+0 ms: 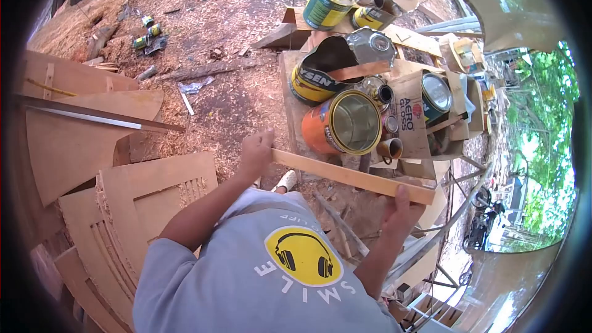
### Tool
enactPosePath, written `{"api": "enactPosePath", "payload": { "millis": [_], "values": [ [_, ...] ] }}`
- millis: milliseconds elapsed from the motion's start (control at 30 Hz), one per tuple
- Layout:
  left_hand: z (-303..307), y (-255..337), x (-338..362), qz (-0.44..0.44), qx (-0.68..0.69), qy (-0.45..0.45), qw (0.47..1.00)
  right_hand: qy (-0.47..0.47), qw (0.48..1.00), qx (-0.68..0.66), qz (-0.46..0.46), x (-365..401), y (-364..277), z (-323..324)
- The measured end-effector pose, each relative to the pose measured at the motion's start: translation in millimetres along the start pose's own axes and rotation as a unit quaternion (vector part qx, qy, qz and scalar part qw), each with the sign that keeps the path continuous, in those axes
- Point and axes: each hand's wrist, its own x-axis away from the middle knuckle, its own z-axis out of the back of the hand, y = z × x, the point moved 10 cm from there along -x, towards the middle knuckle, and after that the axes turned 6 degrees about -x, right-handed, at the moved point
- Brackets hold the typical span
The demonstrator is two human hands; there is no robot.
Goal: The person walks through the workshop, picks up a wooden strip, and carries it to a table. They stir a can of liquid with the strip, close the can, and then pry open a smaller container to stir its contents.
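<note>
A long, flat strip of light wood (pixel 345 174) is held in front of my body, sloping down to the right. My left hand (pixel 256 153) is closed at its left end, with the fingertips partly hidden. Near its right end, my right hand (pixel 402 207) grips the strip, thumb on the near face and fingers behind. Just beyond the strip stands an orange paint can (pixel 320 124) with a silver top, beside an open black and yellow can (pixel 308 83).
A worktable holds a cardboard box (pixel 410 114), a green and yellow can (pixel 327 7) and a brown mug (pixel 390 148). Carved wooden panels (pixel 157 194) lean at the left. Shavings cover the ground (pixel 228 95).
</note>
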Motion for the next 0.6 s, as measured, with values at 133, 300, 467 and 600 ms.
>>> {"api": "enactPosePath", "payload": {
  "millis": [133, 300, 467, 600],
  "values": [
    [37, -77, -35, 0.030, -0.181, 0.033, 0.982, -0.083, 0.994, 0.076, -0.018, 14, 5, -17],
    [82, -124, -37, 0.095, -0.363, -0.023, 0.927, -0.154, 0.973, 0.137, -0.100, 21, 74, -38],
    [93, -172, -27, 0.130, -0.404, -0.080, 0.902, -0.176, 0.963, 0.175, -0.103, 21, 97, -39],
    [89, -175, -18, 0.140, -0.406, -0.105, 0.897, -0.172, 0.967, 0.075, -0.171, 19, 102, -41]
  ]
}}
